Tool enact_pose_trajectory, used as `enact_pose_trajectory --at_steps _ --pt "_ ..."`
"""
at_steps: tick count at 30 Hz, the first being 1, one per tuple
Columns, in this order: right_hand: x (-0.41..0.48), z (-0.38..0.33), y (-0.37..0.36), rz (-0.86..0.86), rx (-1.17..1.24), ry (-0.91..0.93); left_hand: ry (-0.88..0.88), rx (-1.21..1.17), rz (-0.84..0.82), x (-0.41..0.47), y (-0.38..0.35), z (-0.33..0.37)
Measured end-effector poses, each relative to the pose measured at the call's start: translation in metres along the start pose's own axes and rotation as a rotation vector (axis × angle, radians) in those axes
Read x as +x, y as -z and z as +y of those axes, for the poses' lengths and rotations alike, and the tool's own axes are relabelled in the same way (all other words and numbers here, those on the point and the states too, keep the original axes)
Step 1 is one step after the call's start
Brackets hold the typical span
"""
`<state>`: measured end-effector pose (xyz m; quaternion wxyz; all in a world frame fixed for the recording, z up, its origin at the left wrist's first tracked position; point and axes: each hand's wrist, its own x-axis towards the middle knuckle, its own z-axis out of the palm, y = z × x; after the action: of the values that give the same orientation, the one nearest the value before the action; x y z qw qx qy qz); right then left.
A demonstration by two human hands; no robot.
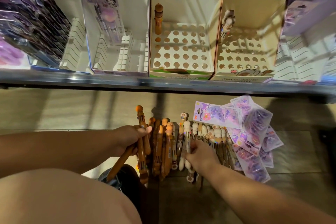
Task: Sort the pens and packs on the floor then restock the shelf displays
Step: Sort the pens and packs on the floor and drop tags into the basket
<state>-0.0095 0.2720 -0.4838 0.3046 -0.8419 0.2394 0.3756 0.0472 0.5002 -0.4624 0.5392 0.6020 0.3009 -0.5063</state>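
Head view, shelf row first: at the shelf's left end a slotted rack (72,45) is filled with purple packs (32,22). Next to it, a second slotted display (120,56) carries a single carded pack (102,12). The holed pen box (181,51) at centre holds one brown pen (158,17) in its rear left corner. The holed box to its right (243,56) holds one pale character pen (228,21), also at rear left. On the floor, below the shelf's front edge (163,83), the left grip (131,140) is closed round a bundle of orange pens (141,145), which fan out unevenly. One of them angles down and away from the others. The sorted row follows: orange pens on the floor (161,149), then pale pens (209,134). The right grip (198,154) has its fingers curled on one pale pen (187,142) within that row. The loose packs on the floor (252,132) lie heaped and overlapping at the right end of the row. Probable faults from here: the splayed pen may slip from the left grip, because the bundle is not aligned. Lifting the pale pen from so tight a row may drag its neighbours and remix the two groups. The overlapping packs are likely to slide when one is pulled. Each pen type should be matched to the box with its sample, or the displays will be mixed.
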Motion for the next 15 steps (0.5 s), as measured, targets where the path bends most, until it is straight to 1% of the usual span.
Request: enact_pose_trajectory --at_steps 5,9,12,15 --pt "-0.003 -0.002 0.002 0.022 -0.136 0.036 -0.031 0.025 -0.007 -0.004 -0.002 0.002" --pt "-0.001 -0.001 0.007 0.025 -0.171 0.038 -0.067 0.063 0.033 -0.003 -0.004 0.005" --pt "-0.001 -0.001 0.01 0.043 -0.099 0.034 -0.128 0.063 0.06 -0.002 -0.008 0.008" --pt "-0.003 -0.006 0.012 0.019 0.108 0.091 -0.179 -0.026 0.025 -0.003 -0.016 0.013"
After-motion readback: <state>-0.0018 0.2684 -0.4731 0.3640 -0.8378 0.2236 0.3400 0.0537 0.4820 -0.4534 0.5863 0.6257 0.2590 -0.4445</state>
